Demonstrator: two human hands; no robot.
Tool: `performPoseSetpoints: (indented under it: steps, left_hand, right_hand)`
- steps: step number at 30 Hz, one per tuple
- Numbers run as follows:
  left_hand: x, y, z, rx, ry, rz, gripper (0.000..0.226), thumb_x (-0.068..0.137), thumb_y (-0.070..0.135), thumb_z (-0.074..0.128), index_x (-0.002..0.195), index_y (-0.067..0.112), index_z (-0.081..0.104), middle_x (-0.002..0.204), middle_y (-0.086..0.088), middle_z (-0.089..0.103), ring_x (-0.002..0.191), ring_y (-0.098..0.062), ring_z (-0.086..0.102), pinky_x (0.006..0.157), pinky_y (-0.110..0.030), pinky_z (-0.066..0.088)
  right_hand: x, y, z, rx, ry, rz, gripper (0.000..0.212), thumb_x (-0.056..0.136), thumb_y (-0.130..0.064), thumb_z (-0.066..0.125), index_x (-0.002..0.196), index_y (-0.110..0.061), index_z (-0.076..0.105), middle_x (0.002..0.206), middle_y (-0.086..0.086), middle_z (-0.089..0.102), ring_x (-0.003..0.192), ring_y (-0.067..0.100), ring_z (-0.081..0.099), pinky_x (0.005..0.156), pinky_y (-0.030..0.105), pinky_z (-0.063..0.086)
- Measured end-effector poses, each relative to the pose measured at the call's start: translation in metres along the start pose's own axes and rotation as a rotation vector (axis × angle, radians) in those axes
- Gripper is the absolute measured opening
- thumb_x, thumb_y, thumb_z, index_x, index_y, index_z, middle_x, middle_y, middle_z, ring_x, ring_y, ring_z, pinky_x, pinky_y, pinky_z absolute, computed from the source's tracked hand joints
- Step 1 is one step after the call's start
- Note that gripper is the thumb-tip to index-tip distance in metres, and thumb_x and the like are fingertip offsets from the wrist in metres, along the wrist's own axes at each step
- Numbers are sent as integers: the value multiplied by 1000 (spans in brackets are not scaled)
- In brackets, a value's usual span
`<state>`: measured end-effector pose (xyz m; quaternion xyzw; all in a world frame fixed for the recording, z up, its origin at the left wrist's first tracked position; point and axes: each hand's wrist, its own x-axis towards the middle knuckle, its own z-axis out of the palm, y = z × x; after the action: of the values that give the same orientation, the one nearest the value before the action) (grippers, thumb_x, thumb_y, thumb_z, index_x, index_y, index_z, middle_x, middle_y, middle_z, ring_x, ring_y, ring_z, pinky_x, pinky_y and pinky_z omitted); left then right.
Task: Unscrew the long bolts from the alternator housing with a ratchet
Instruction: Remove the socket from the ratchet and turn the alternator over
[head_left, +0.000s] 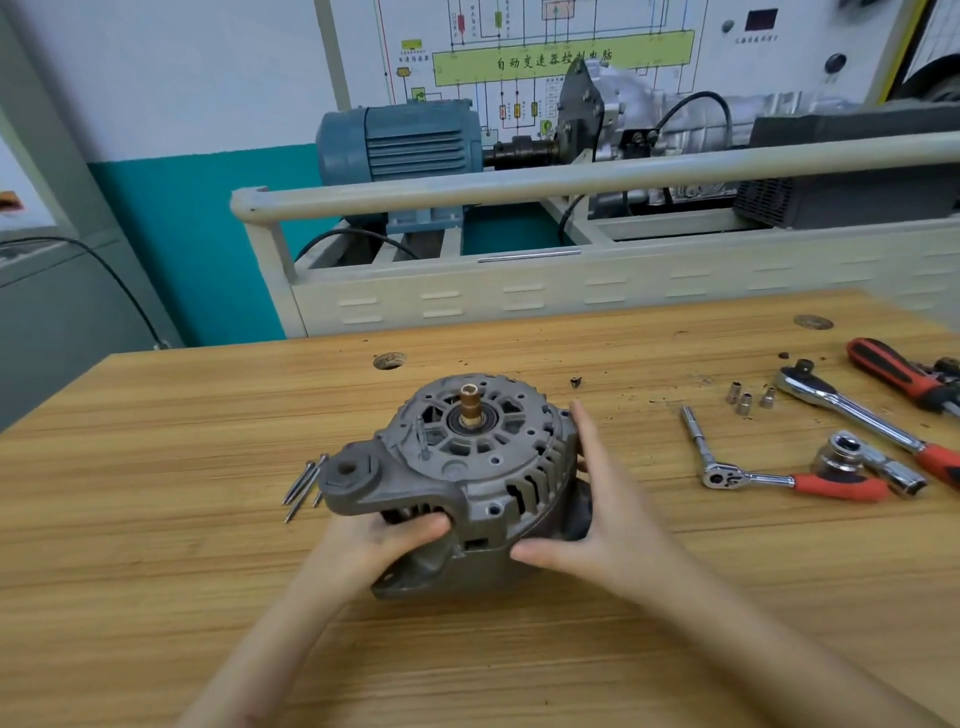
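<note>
Head view. Grey cast alternator housing (467, 467) sits near the middle of the wooden tabletop (156, 545), shaft end up, brass-coloured shaft stub (470, 408) standing upright at its centre. Left hand (387, 540) takes it from the near side: thumb lies over the lower edge by the mounting ear, the other fingers run under the casting and are hidden, so the grip reads as curled round the housing. Right hand (597, 525) flanks the right side, fingers straight and pressed flat against the vented wall, thumb touching the near rim; grip spread, not curled.

Long bolts (304, 483) lie loose on the tabletop just left of the mounting ear, a small bundle, tips toward the near edge. One more bolt (422, 439) stands in the housing face.

Right of the housing, well apart: small ratchet (779, 477) with red handle and extension bar, large ratchet (852, 410), three small sockets (745, 399), a large socket (844, 457), red-handled screwdriver (896, 371).

Behind the tabletop: blue electric motor (400, 140) on a beige training stand.
</note>
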<state>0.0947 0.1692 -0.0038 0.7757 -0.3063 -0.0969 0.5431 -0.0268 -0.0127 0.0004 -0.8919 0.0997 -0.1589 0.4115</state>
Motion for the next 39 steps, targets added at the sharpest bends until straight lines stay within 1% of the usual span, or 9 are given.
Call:
performPoseSetpoints:
  steps: [4, 15, 18, 21, 23, 25, 34, 37, 39]
  left_hand:
    - [2, -2, 0, 17, 2, -18, 34, 75, 0, 67, 80, 31, 53, 81, 21, 56, 66, 16, 51, 57, 2, 38]
    - [4, -8, -3, -50, -52, -3, 39, 73, -3, 69, 84, 31, 55, 68, 33, 64, 72, 23, 55, 59, 3, 40]
    - [1, -2, -3, -117, -107, 0, 43, 58, 30, 82, 89, 33, 54, 76, 44, 59, 77, 22, 56, 61, 3, 40]
    - [0, 4, -5, -102, -119, -5, 69, 35, 67, 77, 91, 33, 55, 80, 44, 60, 79, 21, 56, 66, 1, 43]
    - [0, 1, -4, -71, -113, 4, 34, 64, 32, 79, 87, 33, 54, 75, 46, 58, 76, 24, 54, 69, -3, 46]
    - [1, 1, -4, -64, -100, 20, 35, 75, 0, 68, 84, 31, 53, 69, 47, 56, 72, 26, 53, 62, 2, 42]
    - [2, -6, -3, -65, -116, 0, 35, 75, -3, 66, 83, 29, 53, 65, 45, 56, 69, 25, 54, 57, 4, 38]
    - [-1, 1, -3, -88, -127, -41, 31, 70, 16, 75, 90, 27, 55, 67, 36, 63, 72, 23, 54, 63, 3, 40]
    - [0, -1, -3, -90, -103, 35, 81, 52, 54, 80, 116, 13, 51, 90, 20, 67, 87, 19, 54, 80, -4, 43]
  right_hand:
    - [5, -2, -1, -58, -7, -12, 120, 34, -81, 61, 121, -65, -20, 148, -17, 20, 133, 8, 24, 106, 37, 25]
    - [6, -11, -4, 3, 37, -103, 100, 49, -87, 49, 121, -61, -16, 138, -33, 6, 135, 0, 13, 110, 39, 22]
    - [20, -44, -8, -40, 221, -441, 68, 74, -68, 44, 133, -41, 22, 141, -22, 22, 132, 3, 18, 105, 34, 19]
    - [45, -85, -10, -143, 180, -618, 43, 82, -46, 54, 114, -19, 63, 120, -4, 59, 120, 10, 42, 102, 26, 20]
    - [57, -101, -10, -279, 9, -601, 33, 84, -46, 56, 101, -21, 69, 104, -7, 66, 104, 6, 50, 97, 20, 15]
    - [65, -103, -6, -460, -134, -568, 27, 86, -45, 54, 92, -23, 69, 89, -12, 65, 89, 5, 52, 100, 22, 12]
    - [65, -95, -2, -452, -149, -585, 35, 90, -35, 53, 64, -13, 48, 59, -13, 34, 57, 5, 32, 69, 28, 24]
    - [62, -92, 0, -444, -149, -605, 30, 91, -33, 52, 70, -12, 51, 64, -8, 42, 64, 10, 38, 64, 26, 22]
    - [56, -83, 0, -377, -88, -625, 23, 90, -34, 54, 89, -13, 62, 85, -1, 58, 84, 14, 50, 78, 27, 37]
